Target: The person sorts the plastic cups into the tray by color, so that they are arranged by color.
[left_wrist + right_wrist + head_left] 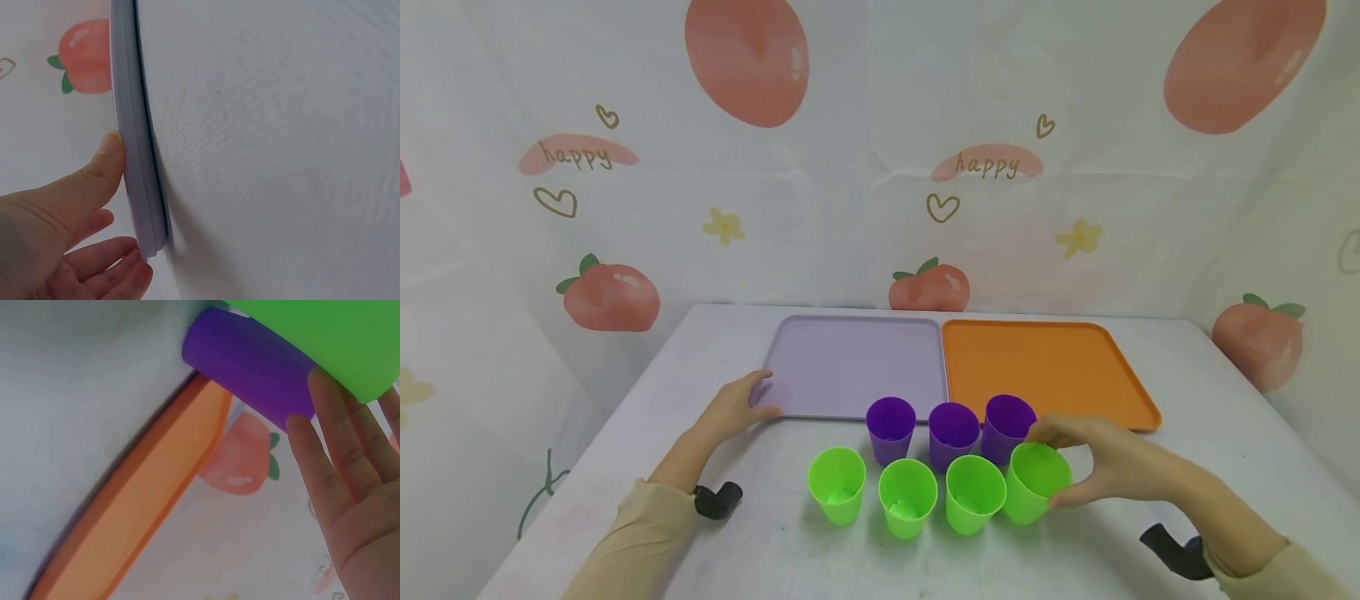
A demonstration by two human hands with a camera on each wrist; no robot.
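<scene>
In the head view, a lavender tray [857,367] and an orange tray [1037,367] lie side by side along the far edge of the white table [775,558]. Nearer the table's front edge, three purple cups [891,431] stand upright in a row, and in front of them four lime-green cups, mouths up; the rightmost green cup [1036,483] is the one in the right hand [1108,458], which grasps it with the thumb on its near right side and the fingers at its far side by the rim. The left hand [733,408] brackets the lavender tray's near left corner between thumb and fingers. The cups look like thin moulded plastic, probably light, fairly stiff and smooth enough to slip; the best hold seems to be on opposite sides of the wall, just below the rim. The left wrist view shows the thumb tip against the tray's raised rim and the other fingers about its corner, a light hold; the tray looks stiff, so that rim should serve well. In the right wrist view, long fingers lie along the green wall, beside a purple cup near the orange tray's edge; the thumb is hidden, so how firmly they press cannot be told.
</scene>
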